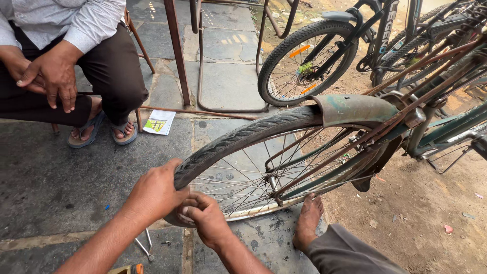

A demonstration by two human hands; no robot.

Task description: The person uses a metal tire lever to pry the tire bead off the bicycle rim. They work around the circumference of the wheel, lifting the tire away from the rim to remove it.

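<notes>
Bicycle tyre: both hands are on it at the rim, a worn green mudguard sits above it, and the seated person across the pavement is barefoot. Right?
Not quite. The head view shows the seated person wearing sandals, not barefoot. Both hands, left hand and right hand, are on the tyre, under the green mudguard.

This is a bike fixing spot outside by the road. The ground is stone slabs point(223, 76) and bare dirt point(426, 203). Bikes point(395, 40) stand in a row. A worn bike wheel point(253, 167) and small metal tools point(144, 246) are on the ground.
</notes>
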